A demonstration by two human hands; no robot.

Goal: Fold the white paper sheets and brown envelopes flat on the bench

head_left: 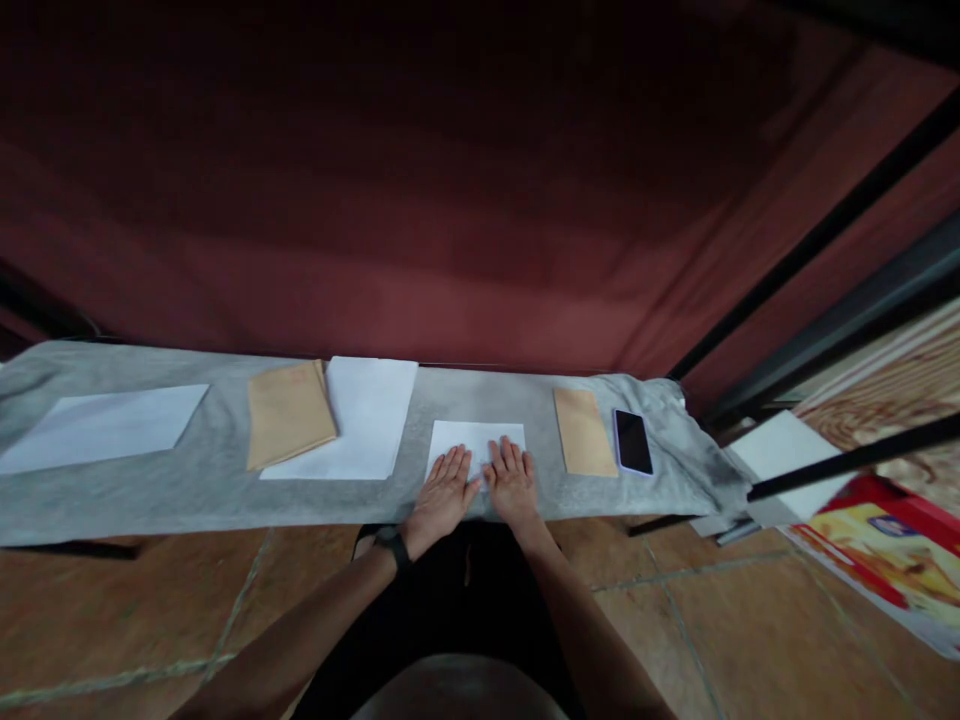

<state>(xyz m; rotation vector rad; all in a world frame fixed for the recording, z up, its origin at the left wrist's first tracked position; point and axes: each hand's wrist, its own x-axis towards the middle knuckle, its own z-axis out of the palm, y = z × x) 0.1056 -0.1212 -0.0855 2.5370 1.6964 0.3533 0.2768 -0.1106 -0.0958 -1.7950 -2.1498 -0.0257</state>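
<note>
A small white sheet of paper [480,432], perhaps folded, lies before me on the grey cloth. Flat on its left part rests my left hand [444,492], fingers stretched out and pointing away from me; a dark band circles that wrist. My right hand [511,482] presses flat on the right part of the same sheet, its fingers also extended. Neither hand grips anything. To the right lies a brown envelope [586,432]. On the left, a stack of white paper [367,420] sits partly under a bundle of brown envelopes [289,415]. The near edge of my sheet is hidden by my hands.
A phone [634,441] lies right of the single envelope. More white paper [105,425] is at the far left of the cloth-covered narrow table [217,500]. Behind rises a dark red wall [450,290]. A colourful box [892,560] stands on the floor at right.
</note>
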